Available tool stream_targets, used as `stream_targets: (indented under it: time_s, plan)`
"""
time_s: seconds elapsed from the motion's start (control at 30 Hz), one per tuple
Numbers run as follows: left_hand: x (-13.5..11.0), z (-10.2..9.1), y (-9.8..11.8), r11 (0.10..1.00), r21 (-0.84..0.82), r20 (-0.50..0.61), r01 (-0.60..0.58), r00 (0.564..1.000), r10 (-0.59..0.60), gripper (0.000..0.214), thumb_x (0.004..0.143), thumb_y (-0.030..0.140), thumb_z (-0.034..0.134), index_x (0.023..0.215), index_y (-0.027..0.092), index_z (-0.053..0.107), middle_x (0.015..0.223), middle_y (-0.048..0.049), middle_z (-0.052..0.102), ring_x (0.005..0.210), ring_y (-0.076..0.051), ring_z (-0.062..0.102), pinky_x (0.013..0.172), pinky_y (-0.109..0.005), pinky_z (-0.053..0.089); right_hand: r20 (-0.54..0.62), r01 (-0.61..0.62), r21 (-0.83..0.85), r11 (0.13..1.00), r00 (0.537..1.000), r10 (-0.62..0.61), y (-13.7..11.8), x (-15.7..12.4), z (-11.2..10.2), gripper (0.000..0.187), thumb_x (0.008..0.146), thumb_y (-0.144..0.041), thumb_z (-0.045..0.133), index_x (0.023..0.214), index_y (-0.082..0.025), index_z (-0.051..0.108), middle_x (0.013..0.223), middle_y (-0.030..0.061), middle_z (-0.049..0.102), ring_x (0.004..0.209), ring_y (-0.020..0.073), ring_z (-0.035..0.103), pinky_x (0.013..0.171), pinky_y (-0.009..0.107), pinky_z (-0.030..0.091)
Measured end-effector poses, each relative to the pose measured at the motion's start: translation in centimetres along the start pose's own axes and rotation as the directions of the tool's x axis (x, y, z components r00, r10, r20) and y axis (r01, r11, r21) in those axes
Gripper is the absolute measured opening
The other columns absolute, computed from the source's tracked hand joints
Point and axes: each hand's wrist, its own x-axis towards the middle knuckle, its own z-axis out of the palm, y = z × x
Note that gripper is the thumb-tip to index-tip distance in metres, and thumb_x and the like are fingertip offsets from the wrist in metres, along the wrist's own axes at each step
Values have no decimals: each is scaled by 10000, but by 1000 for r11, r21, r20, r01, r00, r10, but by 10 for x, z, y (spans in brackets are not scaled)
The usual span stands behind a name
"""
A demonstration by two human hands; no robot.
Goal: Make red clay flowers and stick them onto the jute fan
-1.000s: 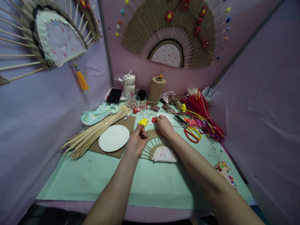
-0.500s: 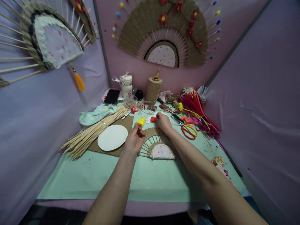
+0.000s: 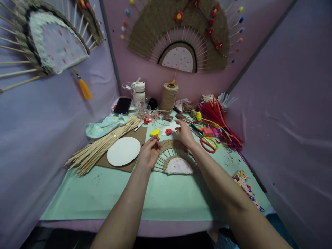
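My left hand (image 3: 149, 152) hovers over the left part of a small woven fan (image 3: 169, 145), thumb and fingertips pinched together. What sits in that pinch is too small to make out. Just beyond the fingertips is a yellow lump of clay (image 3: 155, 132). A red lump of clay (image 3: 168, 131) rests on a white sheet (image 3: 174, 127). Beside that sheet, to its right, is my right hand (image 3: 185, 134), with thumb and forefinger apart and nothing seen between them. The fan has thin sticks and a white half-round centre (image 3: 178, 166) with pink spots.
A bundle of thin sticks (image 3: 103, 147) and a white oval (image 3: 123, 151) lie on brown cardboard (image 3: 129, 167) at left. Scissors (image 3: 209, 144) and red pipe cleaners (image 3: 218, 119) are at right. Behind stand a twine spool (image 3: 169, 98) and white bottle (image 3: 139, 90).
My right hand has drawn back slightly right from the red lump, its fingers parting. The red bit seen earlier at my left fingertips no longer shows. The view has shifted a little.
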Motion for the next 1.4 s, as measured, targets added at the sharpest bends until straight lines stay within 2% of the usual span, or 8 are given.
stream_targets:
  time_s: [0.2, 0.4, 0.6, 0.7, 0.83, 1.07, 1.23, 1.4]
  plan:
    - [0, 0, -6, 998, 7, 13, 66, 998, -66, 188, 818, 7, 489, 808, 85, 660, 763, -72, 616, 654, -74, 578, 586, -142, 490, -62, 27, 177, 984, 998, -16, -28, -40, -34, 300, 896, -202, 439, 1158, -183, 584, 1127, 96, 671, 890, 185, 679, 824, 345, 536]
    - [-6, 5, -19, 987, 25, 122, 160, 979, -162, 234, 784, -18, 524, 944, 76, 667, 725, -46, 587, 522, -41, 469, 458, -123, 380, -83, 33, 527, 850, 996, 12, -41, -95, -39, 190, 914, -330, 534, 1020, -218, 645, 966, 58, 686, 824, 176, 671, 757, 324, 547]
    - [-5, 28, -28, 972, -3, 139, 234, 963, -231, 251, 864, 68, 454, 990, 62, 671, 880, -117, 685, 794, -127, 663, 697, -193, 533, -254, 99, 512, 853, 966, 41, -32, -107, -36, 182, 945, -308, 499, 1030, -229, 640, 959, 59, 681, 840, 187, 670, 789, 362, 560]
    - [-5, 38, -32, 967, -23, 191, 254, 950, -245, 320, 953, 265, 434, 1024, 55, 664, 1004, -151, 704, 971, -188, 678, 818, -258, 545, -329, 210, 322, 923, 939, -99, -30, -111, -37, 268, 951, -267, 467, 1177, -244, 609, 1077, 85, 676, 1020, 228, 642, 923, 440, 517]
    - [-5, 39, -36, 968, -22, 235, 251, 942, -239, 422, 984, 367, 367, 1110, 77, 646, 1087, -157, 701, 1017, -187, 670, 863, -280, 534, -166, 347, 71, 935, 928, -332, -32, -118, -34, 513, 954, -280, 429, 1463, -269, 375, 1393, 99, 533, 1321, 269, 451, 1084, 518, 388]
    - [-9, 32, -35, 977, 12, 305, 214, 930, -207, 583, 954, 546, 327, 1221, 114, 613, 1223, -174, 647, 1177, -225, 595, 963, -322, 477, 113, 344, -176, 922, 938, -329, -30, -121, -22, 907, 894, -561, 495, 1556, -214, -18, 1622, 126, 86, 1484, 379, 20, 1130, 679, 113]
    - [-10, 27, -35, 969, 51, 341, 242, 908, -245, 688, 917, 648, 283, 1258, 141, 598, 1291, -178, 605, 1260, -261, 528, 1009, -391, 442, 205, 386, -222, 895, 916, -344, -41, -127, -18, 1029, 820, -689, 521, 1558, -175, 20, 1607, 150, 135, 1483, 382, 26, 1149, 654, 39]
    - [-8, 25, -26, 983, 2, 311, 184, 934, -175, 678, 856, 730, 331, 1259, 253, 595, 1348, -144, 568, 1306, -279, 479, 983, -457, 452, 351, 531, -128, 838, 814, -462, -53, -138, -26, 1046, 794, -748, 499, 1549, -132, 119, 1552, 153, 310, 1476, 312, 179, 1187, 575, 94]
